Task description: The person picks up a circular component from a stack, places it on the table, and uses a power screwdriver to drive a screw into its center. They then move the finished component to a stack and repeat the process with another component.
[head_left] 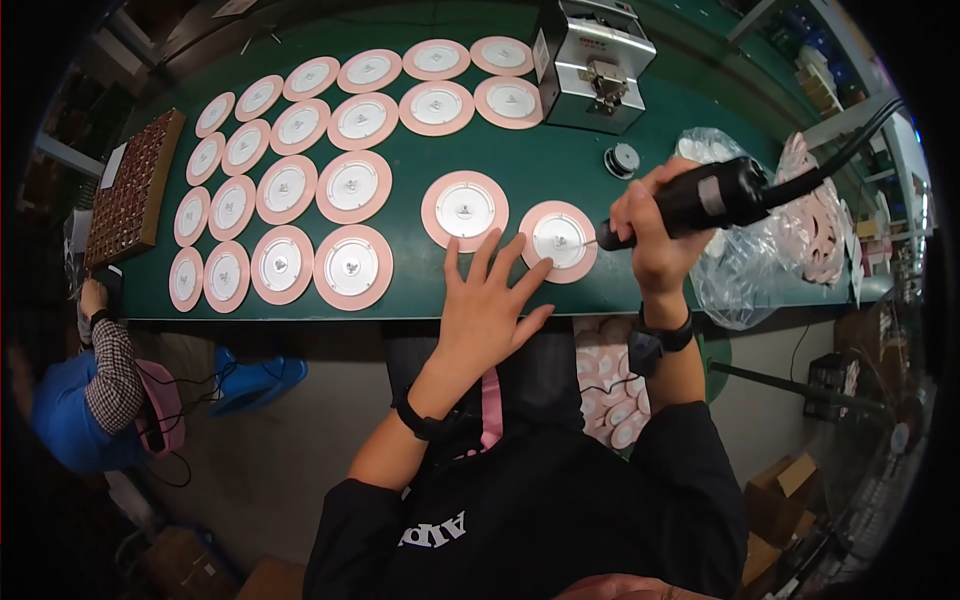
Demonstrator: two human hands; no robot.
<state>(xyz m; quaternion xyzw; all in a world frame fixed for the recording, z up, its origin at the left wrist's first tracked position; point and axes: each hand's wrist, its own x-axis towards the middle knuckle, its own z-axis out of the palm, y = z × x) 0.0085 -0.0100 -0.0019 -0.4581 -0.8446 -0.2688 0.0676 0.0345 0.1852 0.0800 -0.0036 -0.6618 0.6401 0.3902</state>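
Note:
My right hand (pixel 650 225) grips a black corded electric screwdriver (pixel 712 196), held nearly level. Its thin bit points left at a pink disc with a white centre (pixel 558 241); whether the tip touches the disc I cannot tell. My left hand (pixel 490 300) lies with fingers spread, its fingertips reaching this disc and a second pink-and-white disc (pixel 465 210) just left of it. Both discs lie flat on the green table, each with a small dark mark or part in the middle. Nothing is held in my left hand.
Rows of similar discs (pixel 353 187) cover the table's left and back. A metal-fronted machine (pixel 597 65) stands at the back, a small spool-like part (pixel 621 160) before it. Clear plastic bags (pixel 745 285) lie right. A compartmented box (pixel 136 188) sits far left, near a co-worker's arm (pixel 112 370).

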